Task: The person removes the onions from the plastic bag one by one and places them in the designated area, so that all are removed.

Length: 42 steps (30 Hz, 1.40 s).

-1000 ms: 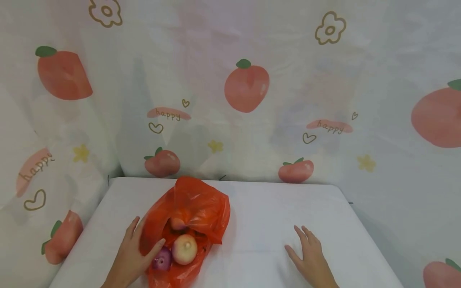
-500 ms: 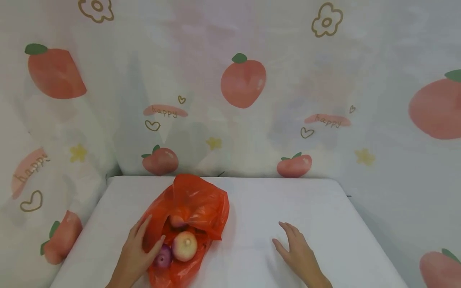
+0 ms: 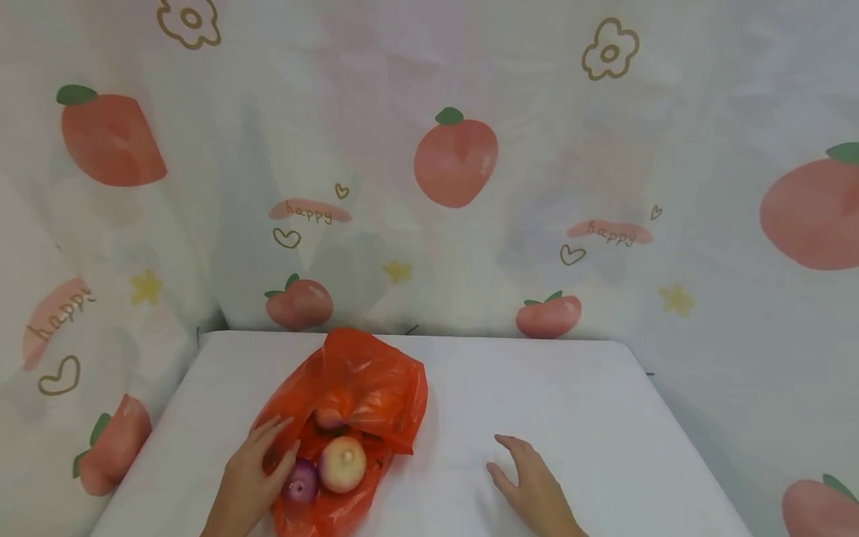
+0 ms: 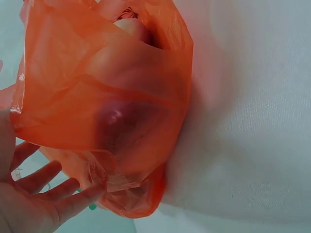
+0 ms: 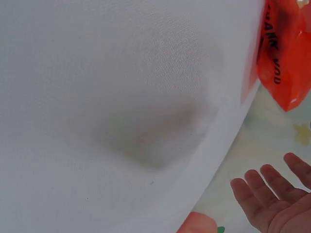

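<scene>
Holding fingers apart on right hand [image 3: 535,488] and left hand [image 3: 243,477], with red bag [image 3: 382,377] of onions [image 3: 343,464] just right of the left one; probably feeling soft but heavy, needing pinching at rim [image 3: 399,442]

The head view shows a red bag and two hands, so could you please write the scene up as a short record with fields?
bag: red plastic, its opening showing what is inside
contents: purple onion beside pale onion; third round item, partly covered
left hand: at the bag's left side, fingers spread; contact unclear
right hand: right of the bag, apart from it, holding nothing
table: white, under the bag
backdrop: pale, printed with fruit and "happy"
</scene>
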Available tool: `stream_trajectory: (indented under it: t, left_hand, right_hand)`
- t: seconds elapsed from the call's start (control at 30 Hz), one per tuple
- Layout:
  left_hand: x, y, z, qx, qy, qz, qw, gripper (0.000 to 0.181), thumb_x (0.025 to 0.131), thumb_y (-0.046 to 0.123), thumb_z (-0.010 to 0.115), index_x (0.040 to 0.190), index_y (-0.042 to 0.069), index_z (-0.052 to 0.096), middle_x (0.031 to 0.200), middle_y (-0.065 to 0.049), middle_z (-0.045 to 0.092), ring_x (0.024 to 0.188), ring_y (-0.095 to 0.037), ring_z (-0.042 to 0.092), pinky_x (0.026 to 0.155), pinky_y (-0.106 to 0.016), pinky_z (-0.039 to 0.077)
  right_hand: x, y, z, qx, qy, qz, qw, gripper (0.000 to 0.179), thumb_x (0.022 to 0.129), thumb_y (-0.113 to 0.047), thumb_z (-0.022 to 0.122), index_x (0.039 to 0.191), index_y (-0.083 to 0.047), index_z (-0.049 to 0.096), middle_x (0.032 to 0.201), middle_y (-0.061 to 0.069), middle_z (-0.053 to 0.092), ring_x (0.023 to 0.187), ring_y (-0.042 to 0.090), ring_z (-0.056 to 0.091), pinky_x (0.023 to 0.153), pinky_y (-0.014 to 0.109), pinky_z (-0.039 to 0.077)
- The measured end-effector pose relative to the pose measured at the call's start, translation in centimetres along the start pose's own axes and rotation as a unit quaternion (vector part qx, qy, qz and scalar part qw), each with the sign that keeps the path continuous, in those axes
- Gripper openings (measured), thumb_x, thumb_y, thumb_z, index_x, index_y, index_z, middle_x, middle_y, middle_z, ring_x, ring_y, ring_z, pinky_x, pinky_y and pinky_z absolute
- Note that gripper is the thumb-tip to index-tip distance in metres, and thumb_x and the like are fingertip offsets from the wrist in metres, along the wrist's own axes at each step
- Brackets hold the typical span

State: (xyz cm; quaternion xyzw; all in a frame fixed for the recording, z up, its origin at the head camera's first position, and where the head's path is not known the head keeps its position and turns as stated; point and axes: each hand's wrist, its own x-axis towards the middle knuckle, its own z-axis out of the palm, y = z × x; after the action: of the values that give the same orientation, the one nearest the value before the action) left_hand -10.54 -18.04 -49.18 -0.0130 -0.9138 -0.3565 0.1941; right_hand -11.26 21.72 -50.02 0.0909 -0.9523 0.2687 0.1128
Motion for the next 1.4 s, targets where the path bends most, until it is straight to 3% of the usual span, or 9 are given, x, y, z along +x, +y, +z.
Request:
stream_trajectory:
  t: [0.2, 0.33, 0.47, 0.57, 0.67, 0.77, 0.87, 0.97, 1.4]
  left_hand:
    - [-0.2, 0.4, -0.2, -0.001, -0.012, -0.008, 0.9999, 0.031, 0.083, 0.010, 0.071, 0.113, 0.005, 0.068, 0.111, -0.011, 0.065, 0.103, -0.029, 0.061, 0.084, -0.046, 0.046]
    - [-0.4, 0.4, -0.2, 0.006, 0.027, 0.021, 0.9994, 0.028, 0.080, 0.005, 0.073, 0.107, 0.006, 0.071, 0.103, -0.007, 0.068, 0.095, -0.025, 0.064, 0.080, -0.043, 0.048]
    - [-0.7, 0.1, -0.1, 0.007, 0.064, 0.033, 0.9974, 0.026, 0.077, 0.000, 0.074, 0.102, 0.006, 0.073, 0.096, -0.002, 0.070, 0.087, -0.020, 0.066, 0.075, -0.023, 0.049]
    - [-0.8, 0.1, 0.0, -0.007, 0.072, 0.028, 0.9969, 0.026, 0.076, -0.001, 0.074, 0.102, 0.006, 0.073, 0.093, -0.001, 0.070, 0.084, -0.020, 0.066, 0.075, -0.005, 0.040]
    - [-0.7, 0.1, 0.1, -0.017, 0.076, 0.022, 0.9967, 0.026, 0.076, -0.002, 0.075, 0.101, 0.005, 0.073, 0.092, -0.002, 0.070, 0.083, -0.020, 0.066, 0.075, 0.000, 0.033]
    - [-0.7, 0.2, 0.2, -0.015, 0.078, 0.012, 0.9968, 0.026, 0.075, -0.002, 0.076, 0.099, 0.006, 0.074, 0.091, -0.001, 0.071, 0.082, -0.019, 0.066, 0.075, -0.006, 0.041]
    - [-0.7, 0.4, 0.2, -0.021, 0.071, -0.002, 0.9973, 0.026, 0.075, -0.002, 0.076, 0.099, 0.005, 0.074, 0.090, -0.003, 0.071, 0.080, -0.019, 0.066, 0.071, -0.023, 0.050]
    - [-0.7, 0.6, 0.2, -0.031, 0.062, -0.009, 0.9976, 0.025, 0.075, -0.003, 0.075, 0.100, 0.004, 0.073, 0.091, -0.005, 0.070, 0.080, -0.020, 0.066, 0.069, -0.037, 0.052]
    - [-0.9, 0.1, 0.8, -0.006, 0.065, 0.001, 0.9979, 0.024, 0.073, -0.003, 0.077, 0.095, 0.003, 0.071, 0.086, -0.004, 0.068, 0.075, -0.018, 0.063, 0.067, -0.038, 0.053]
  right_hand:
    - [0.1, -0.2, 0.4, -0.006, 0.002, -0.017, 0.9998, 0.041, 0.084, -0.023, 0.071, 0.120, -0.007, 0.059, 0.119, 0.008, 0.058, 0.111, 0.027, 0.055, 0.089, 0.046, 0.044]
    - [0.3, -0.7, 0.7, 0.007, -0.013, -0.017, 0.9997, 0.041, 0.085, -0.023, 0.070, 0.120, -0.007, 0.059, 0.120, 0.009, 0.057, 0.112, 0.027, 0.054, 0.090, 0.045, 0.044]
    - [0.3, -1.4, 1.0, 0.016, -0.038, -0.004, 0.9992, 0.040, 0.086, -0.026, 0.069, 0.121, -0.009, 0.059, 0.121, 0.007, 0.056, 0.113, 0.026, 0.053, 0.092, 0.045, 0.043]
    - [0.3, -1.9, 1.1, 0.039, -0.056, 0.009, 0.9976, 0.041, 0.086, -0.026, 0.068, 0.122, -0.009, 0.058, 0.121, 0.005, 0.056, 0.111, 0.026, 0.054, 0.090, 0.045, 0.044]
    - [0.4, -2.6, 1.3, 0.078, -0.089, 0.029, 0.9926, 0.044, 0.087, -0.031, 0.067, 0.124, -0.009, 0.056, 0.122, 0.006, 0.056, 0.106, 0.027, 0.055, 0.086, 0.045, 0.047]
    - [0.5, -3.3, 1.4, 0.113, -0.124, 0.046, 0.9847, 0.049, 0.088, -0.038, 0.064, 0.126, -0.008, 0.055, 0.122, 0.009, 0.055, 0.103, 0.030, 0.056, 0.082, 0.045, 0.049]
    - [0.7, -3.7, 1.5, 0.128, -0.146, 0.052, 0.9796, 0.053, 0.088, -0.043, 0.063, 0.127, -0.007, 0.054, 0.123, 0.011, 0.055, 0.103, 0.032, 0.056, 0.081, 0.046, 0.049]
    - [0.9, -4.0, 1.7, 0.130, -0.161, 0.057, 0.9767, 0.055, 0.087, -0.045, 0.062, 0.128, -0.008, 0.054, 0.124, 0.012, 0.054, 0.104, 0.032, 0.055, 0.081, 0.048, 0.049]
    - [0.8, -5.1, 3.2, 0.146, -0.207, 0.063, 0.9652, 0.049, 0.086, -0.037, 0.066, 0.125, -0.010, 0.054, 0.122, 0.010, 0.054, 0.100, 0.030, 0.055, 0.080, 0.048, 0.049]
